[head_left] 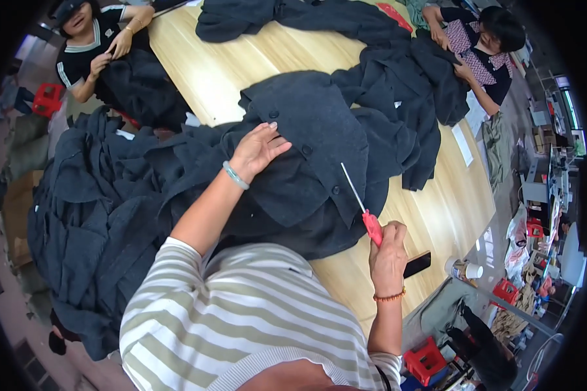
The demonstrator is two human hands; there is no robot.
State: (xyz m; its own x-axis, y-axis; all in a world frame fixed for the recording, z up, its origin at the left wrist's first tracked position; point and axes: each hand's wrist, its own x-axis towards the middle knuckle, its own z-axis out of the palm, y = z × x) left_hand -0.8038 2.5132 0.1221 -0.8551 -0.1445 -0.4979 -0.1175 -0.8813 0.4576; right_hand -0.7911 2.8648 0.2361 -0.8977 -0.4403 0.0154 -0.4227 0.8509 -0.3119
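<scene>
A dark grey coat (306, 107) with several black buttons lies spread on the wooden table in front of me. My left hand (261, 151) rests over its front edge, palm partly up and fingers apart, with the fingertips near the top button (274, 115). Nothing shows in that hand. In my right hand (388, 251) is a pair of red-handled scissors (372, 227), fingers wrapped round the handle. Their thin metal blades look closed and point up and left, above the coat near its lowest button (336, 190).
More dark garments (104, 215) are heaped at my left and across the table (274, 49). A black phone (417, 264) lies right of my right hand, near a white cup (474, 270). Two people handle dark cloth at far left and far right. Red stools (425, 360) stand around.
</scene>
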